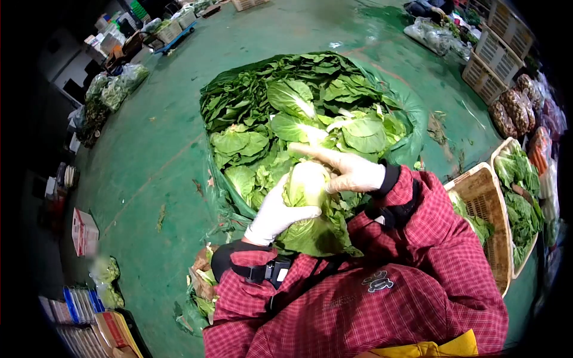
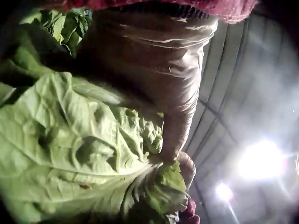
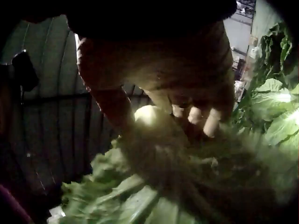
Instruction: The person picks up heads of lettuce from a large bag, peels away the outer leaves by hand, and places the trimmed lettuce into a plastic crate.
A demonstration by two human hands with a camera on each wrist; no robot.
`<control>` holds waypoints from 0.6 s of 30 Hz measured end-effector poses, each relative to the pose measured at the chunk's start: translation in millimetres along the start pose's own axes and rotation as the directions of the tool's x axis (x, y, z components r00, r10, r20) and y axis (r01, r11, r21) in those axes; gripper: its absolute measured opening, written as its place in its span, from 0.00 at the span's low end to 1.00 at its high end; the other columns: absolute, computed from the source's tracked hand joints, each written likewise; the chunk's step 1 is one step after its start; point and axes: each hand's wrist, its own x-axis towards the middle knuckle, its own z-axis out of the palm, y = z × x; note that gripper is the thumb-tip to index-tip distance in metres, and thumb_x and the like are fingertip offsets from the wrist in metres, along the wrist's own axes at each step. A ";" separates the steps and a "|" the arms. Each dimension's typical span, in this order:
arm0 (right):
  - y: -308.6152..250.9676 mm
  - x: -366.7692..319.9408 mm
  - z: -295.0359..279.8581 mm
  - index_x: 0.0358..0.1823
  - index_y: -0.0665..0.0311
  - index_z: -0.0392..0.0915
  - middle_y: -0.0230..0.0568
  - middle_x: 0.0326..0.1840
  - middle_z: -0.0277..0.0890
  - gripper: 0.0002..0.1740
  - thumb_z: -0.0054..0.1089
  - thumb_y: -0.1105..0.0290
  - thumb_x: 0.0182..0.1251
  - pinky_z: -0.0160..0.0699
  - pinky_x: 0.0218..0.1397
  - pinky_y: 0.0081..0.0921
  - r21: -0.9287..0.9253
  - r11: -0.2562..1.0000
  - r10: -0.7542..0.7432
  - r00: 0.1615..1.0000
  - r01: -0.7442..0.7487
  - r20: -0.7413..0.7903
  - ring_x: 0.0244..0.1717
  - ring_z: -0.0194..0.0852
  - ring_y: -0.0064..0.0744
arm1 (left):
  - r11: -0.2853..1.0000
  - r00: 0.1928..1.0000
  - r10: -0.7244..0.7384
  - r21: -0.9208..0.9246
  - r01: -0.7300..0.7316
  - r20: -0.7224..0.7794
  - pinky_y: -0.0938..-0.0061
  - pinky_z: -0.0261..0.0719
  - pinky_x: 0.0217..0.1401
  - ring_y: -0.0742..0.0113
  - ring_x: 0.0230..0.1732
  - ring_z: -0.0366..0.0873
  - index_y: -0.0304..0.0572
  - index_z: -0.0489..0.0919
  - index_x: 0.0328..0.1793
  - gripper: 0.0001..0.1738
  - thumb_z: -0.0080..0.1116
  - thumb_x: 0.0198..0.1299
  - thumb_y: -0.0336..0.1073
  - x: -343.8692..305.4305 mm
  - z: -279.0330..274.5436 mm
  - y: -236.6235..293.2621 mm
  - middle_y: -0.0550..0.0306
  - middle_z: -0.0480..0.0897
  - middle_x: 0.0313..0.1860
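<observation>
In the head view a pale cabbage head (image 1: 308,182) with loose green outer leaves is held in front of the person's chest. The gloved left hand (image 1: 276,212) grips it from the left, thumb across its near side. On the other side, the gloved right hand (image 1: 361,171) has its index finger stretched out behind the cabbage and its thumb at the cabbage's side. A broad wrinkled outer leaf (image 2: 70,140) spreads below the hand in the left wrist view. The right wrist view shows the pale rounded end (image 3: 146,115) between thumb and fingers, in shadow.
A large green bag (image 1: 412,128) full of leafy greens (image 1: 292,98) stands open ahead. Plastic crates (image 1: 504,227) with cabbages stand at the right, more stacked crates (image 1: 489,65) farther off. Leaf scraps (image 1: 206,277) lie at lower left on the green floor (image 1: 137,161).
</observation>
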 end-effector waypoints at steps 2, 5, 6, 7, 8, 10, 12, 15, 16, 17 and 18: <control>-5.2 2.3 -1.2 0.78 0.55 0.56 0.45 0.70 0.67 0.42 0.62 0.65 0.63 0.66 0.69 0.32 -0.213 0.976 -0.032 0.999 0.040 0.040 0.66 0.68 0.37 | 0.996 0.994 -0.085 -0.013 0.086 0.066 0.73 0.72 0.64 0.70 0.58 0.75 0.38 0.67 0.70 0.44 0.77 0.46 0.30 2.0 -4.1 4.6 0.60 0.77 0.59; -25.3 7.7 1.6 0.76 0.52 0.60 0.50 0.53 0.80 0.37 0.54 0.74 0.62 0.73 0.63 0.27 -0.381 0.882 0.286 0.958 -0.277 -0.035 0.54 0.80 0.39 | 0.974 0.969 -0.224 0.020 0.224 0.100 0.73 0.74 0.60 0.72 0.53 0.77 0.37 0.71 0.67 0.36 0.73 0.51 0.31 7.0 -13.0 2.4 0.61 0.80 0.54; -18.4 8.5 5.5 0.73 0.53 0.64 0.50 0.51 0.81 0.35 0.54 0.75 0.62 0.75 0.61 0.27 -0.432 0.861 0.262 0.962 -0.267 -0.072 0.52 0.81 0.39 | 0.968 0.963 -0.250 0.009 0.250 0.098 0.73 0.75 0.60 0.71 0.52 0.77 0.37 0.71 0.67 0.35 0.72 0.51 0.31 9.0 -16.5 -3.3 0.61 0.80 0.53; -8.9 10.3 8.9 0.71 0.54 0.67 0.50 0.49 0.82 0.33 0.53 0.76 0.62 0.76 0.60 0.27 -0.485 0.836 0.232 0.966 -0.257 -0.111 0.50 0.82 0.40 | 0.962 0.957 -0.272 0.001 0.273 0.098 0.74 0.75 0.59 0.70 0.52 0.78 0.37 0.72 0.66 0.35 0.72 0.51 0.31 10.0 -19.1 -7.7 0.61 0.81 0.53; -2.7 12.4 9.8 0.69 0.54 0.71 0.50 0.46 0.83 0.31 0.52 0.78 0.62 0.77 0.59 0.28 -0.541 0.804 0.196 0.969 -0.247 -0.152 0.48 0.82 0.40 | 0.949 0.947 -0.301 -0.063 0.308 0.109 0.73 0.75 0.60 0.69 0.53 0.78 0.37 0.72 0.67 0.35 0.71 0.51 0.31 8.6 -20.5 -10.7 0.60 0.81 0.53; 1.3 15.7 5.2 0.63 0.57 0.76 0.47 0.46 0.84 0.26 0.51 0.79 0.63 0.77 0.58 0.29 -0.495 0.851 0.123 0.983 -0.176 -0.137 0.49 0.82 0.38 | 0.911 0.926 -0.348 -0.183 0.371 0.145 0.71 0.74 0.61 0.67 0.54 0.78 0.37 0.71 0.67 0.35 0.70 0.51 0.31 4.8 -21.1 -14.3 0.59 0.80 0.55; 23.8 22.3 -13.2 0.55 0.63 0.82 0.42 0.46 0.85 0.19 0.49 0.80 0.64 0.77 0.59 0.30 -0.308 0.951 -0.013 0.998 -0.007 -0.064 0.49 0.82 0.34 | 0.916 0.941 -0.257 -0.255 0.309 0.218 0.69 0.74 0.63 0.63 0.56 0.78 0.36 0.68 0.70 0.40 0.70 0.48 0.32 -0.1 -19.0 -15.2 0.56 0.79 0.57; 48.6 21.2 -54.5 0.67 0.66 0.70 0.50 0.64 0.75 0.26 0.54 0.76 0.66 0.73 0.65 0.32 -0.177 0.970 0.090 0.928 -0.164 -0.362 0.61 0.75 0.39 | 0.915 0.957 -0.142 -0.334 0.225 0.254 0.65 0.74 0.65 0.58 0.60 0.77 0.35 0.65 0.72 0.45 0.71 0.45 0.34 -3.2 -21.3 -16.5 0.52 0.78 0.61; 42.4 16.2 -69.7 0.76 0.63 0.56 0.55 0.74 0.63 0.37 0.59 0.65 0.67 0.67 0.70 0.38 -0.608 0.757 -0.063 0.899 -0.239 -0.433 0.70 0.66 0.46 | 0.910 0.969 -0.183 -0.345 0.230 0.165 0.64 0.74 0.65 0.58 0.59 0.77 0.35 0.65 0.72 0.43 0.71 0.48 0.34 -3.8 -16.8 -10.7 0.52 0.78 0.60; 43.7 9.5 -76.3 0.81 0.60 0.41 0.56 0.82 0.44 0.50 0.62 0.56 0.66 0.54 0.77 0.43 -0.730 0.622 -0.149 0.872 -0.283 -0.465 0.80 0.48 0.47 | 0.906 0.972 -0.220 -0.353 0.234 0.079 0.64 0.74 0.65 0.58 0.59 0.77 0.35 0.66 0.72 0.42 0.70 0.50 0.35 -1.8 -12.2 -4.6 0.52 0.78 0.60; 44.1 1.5 -77.1 0.81 0.60 0.35 0.59 0.82 0.39 0.54 0.63 0.54 0.64 0.47 0.79 0.39 -0.600 0.774 -0.063 0.918 -0.204 -0.392 0.81 0.42 0.47 | 0.949 0.981 -0.187 -0.266 0.168 -0.047 0.63 0.75 0.64 0.58 0.58 0.77 0.36 0.66 0.72 0.39 0.69 0.55 0.38 5.5 -14.2 -12.9 0.52 0.79 0.60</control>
